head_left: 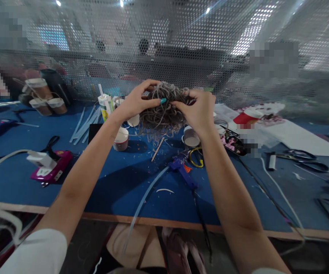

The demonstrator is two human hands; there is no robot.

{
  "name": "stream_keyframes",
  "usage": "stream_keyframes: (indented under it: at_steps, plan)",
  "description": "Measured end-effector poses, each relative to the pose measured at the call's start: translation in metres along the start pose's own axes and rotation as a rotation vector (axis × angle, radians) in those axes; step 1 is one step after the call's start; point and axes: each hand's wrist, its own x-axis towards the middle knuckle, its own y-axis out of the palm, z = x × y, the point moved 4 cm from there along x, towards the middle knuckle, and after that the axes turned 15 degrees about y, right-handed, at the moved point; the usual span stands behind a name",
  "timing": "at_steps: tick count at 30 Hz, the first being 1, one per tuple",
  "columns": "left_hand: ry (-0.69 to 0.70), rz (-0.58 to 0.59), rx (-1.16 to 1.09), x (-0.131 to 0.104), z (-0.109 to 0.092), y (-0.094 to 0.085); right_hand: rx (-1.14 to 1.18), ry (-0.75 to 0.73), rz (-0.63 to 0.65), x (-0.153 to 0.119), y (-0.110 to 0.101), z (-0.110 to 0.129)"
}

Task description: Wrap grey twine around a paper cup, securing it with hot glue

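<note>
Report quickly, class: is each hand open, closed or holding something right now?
Left hand: closed, holding one side of the tangled grey bundle.
Right hand: closed, holding the other side.

Between the left hand (138, 102) and the right hand (201, 109), one grey stringy tangle (164, 116); below them, one blue-purple plastic glue gun (185, 175). Left of the left hand, three brown pale-rimmed cups (42, 91); right of the right, one red-and-white cup (246, 117).

The tangled grey bundle (162, 117) is held aloft.
</note>
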Motion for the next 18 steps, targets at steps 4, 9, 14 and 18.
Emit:
stream_keyframes:
  at_steps: [4, 9, 14, 18]
  plan:
    - [-0.025, -0.003, -0.021, 0.0, -0.002, 0.001, -0.008, 0.037, -0.026, -0.001, -0.004, 0.006]
    - [-0.019, -0.003, -0.015, -0.001, 0.0, 0.002, 0.008, 0.024, -0.01, -0.003, -0.006, 0.012]
    - [0.018, -0.024, 0.153, -0.001, -0.004, 0.001, 0.054, -0.017, 0.15, -0.006, 0.001, 0.014]
    - [0.041, -0.05, 0.267, -0.001, -0.01, 0.001, 0.099, -0.02, 0.159, -0.006, 0.003, 0.012]
